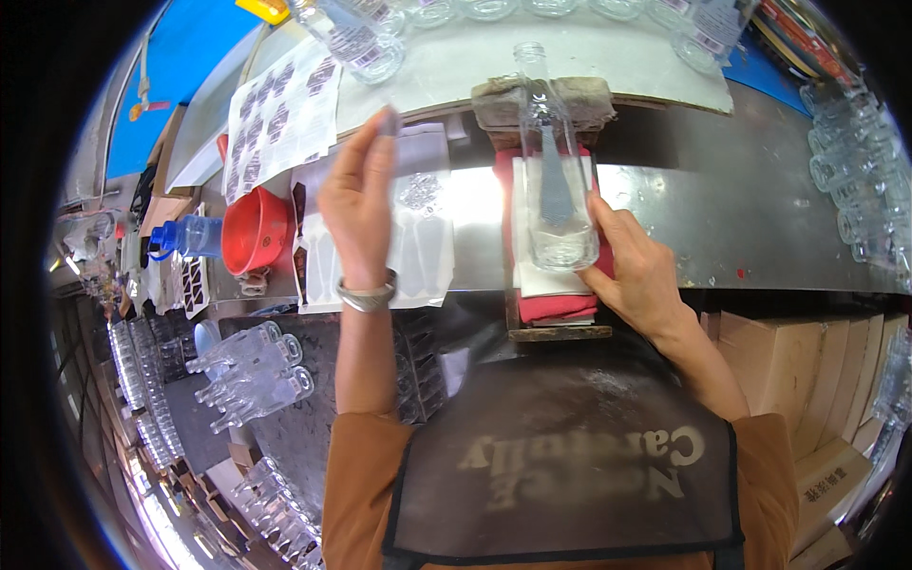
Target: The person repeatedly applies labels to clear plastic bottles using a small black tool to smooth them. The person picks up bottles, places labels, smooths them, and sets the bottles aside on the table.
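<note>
i note the clear glass bottle [551,157] lying along the wooden rest [560,333], base nearer me. right of the rest, my right hand [638,271] grips that base; left of it, my left hand [359,204] pinches a small dark item [388,121], blurred. glass judged rigid, slippery, breakable: hold the lower body.

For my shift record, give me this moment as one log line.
left hand: raised near white sheet, grip unclear | right hand: holding bottle near base | bottle: lying on padded stand
</note>
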Demonstrator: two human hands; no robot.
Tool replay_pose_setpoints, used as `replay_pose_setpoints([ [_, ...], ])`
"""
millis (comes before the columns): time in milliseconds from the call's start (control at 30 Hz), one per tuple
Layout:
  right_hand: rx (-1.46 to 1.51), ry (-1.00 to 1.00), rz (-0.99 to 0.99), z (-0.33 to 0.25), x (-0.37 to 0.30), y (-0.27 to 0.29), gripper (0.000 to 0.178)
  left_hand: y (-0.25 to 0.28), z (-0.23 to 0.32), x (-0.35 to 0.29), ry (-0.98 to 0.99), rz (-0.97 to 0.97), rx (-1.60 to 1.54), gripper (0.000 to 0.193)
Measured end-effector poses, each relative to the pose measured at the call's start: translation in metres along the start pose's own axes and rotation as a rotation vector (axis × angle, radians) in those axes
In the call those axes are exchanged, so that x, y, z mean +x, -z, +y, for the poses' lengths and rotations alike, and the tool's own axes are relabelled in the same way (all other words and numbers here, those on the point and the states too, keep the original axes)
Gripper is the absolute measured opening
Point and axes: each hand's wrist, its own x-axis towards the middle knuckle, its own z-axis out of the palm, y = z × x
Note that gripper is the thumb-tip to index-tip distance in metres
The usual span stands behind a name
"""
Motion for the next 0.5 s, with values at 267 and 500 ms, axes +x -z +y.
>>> replay_pose_setpoints([
  [267, -0.016, 0.04, 0.009, -0.006, 0.0, 0.002, 0.083, -0.053, 0.041, -0.091, -0.484, -0.533, 0.572, 0.062],
  [500, 0.048, 0.097, 0.035, 0.002, 0.001, 0.001, 0.079, -0.06, 0.026, -0.056, -0.491, -0.416, 0.522, 0.053],
])
